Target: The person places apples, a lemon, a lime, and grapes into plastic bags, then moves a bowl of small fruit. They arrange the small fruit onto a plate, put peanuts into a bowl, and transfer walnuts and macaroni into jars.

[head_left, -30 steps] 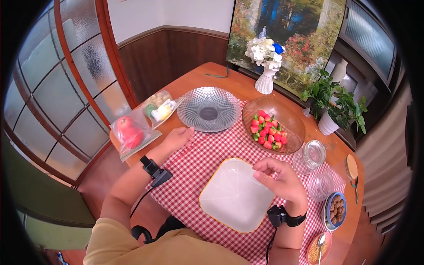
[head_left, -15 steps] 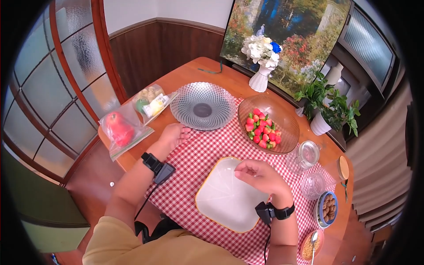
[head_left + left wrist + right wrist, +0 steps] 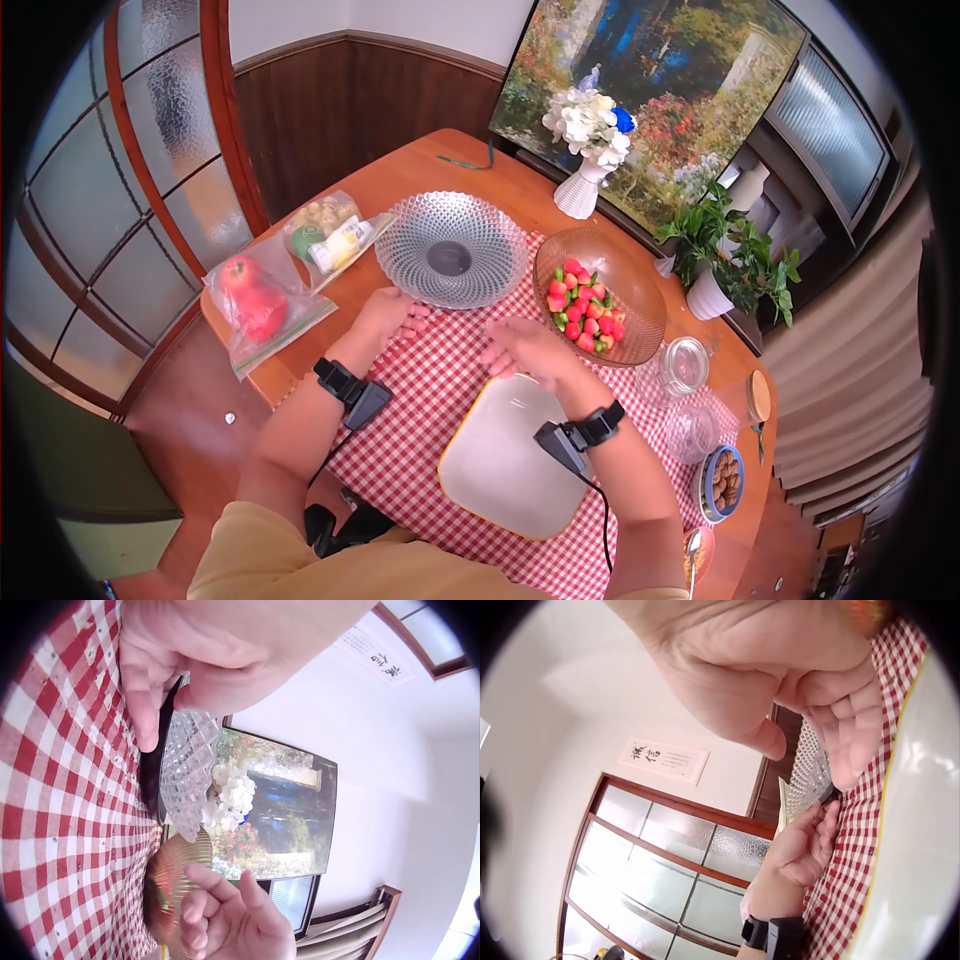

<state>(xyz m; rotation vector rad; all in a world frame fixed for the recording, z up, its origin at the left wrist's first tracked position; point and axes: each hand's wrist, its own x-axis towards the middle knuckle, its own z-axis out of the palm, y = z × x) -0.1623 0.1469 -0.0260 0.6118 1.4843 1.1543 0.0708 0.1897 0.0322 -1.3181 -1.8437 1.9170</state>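
Checked cloth; fruit in amber bowl; left hand near glass bowl, right hand near tray, all fingers loosely bent.

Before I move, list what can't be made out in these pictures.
- Head view: part of the right edge of the white plate, hidden by the right forearm.
- Head view: the print on the bagged packet, too small.
- Left wrist view: part of the glass bowl, hidden by the left hand.
- Right wrist view: the finer writing on the wall sign, too small.
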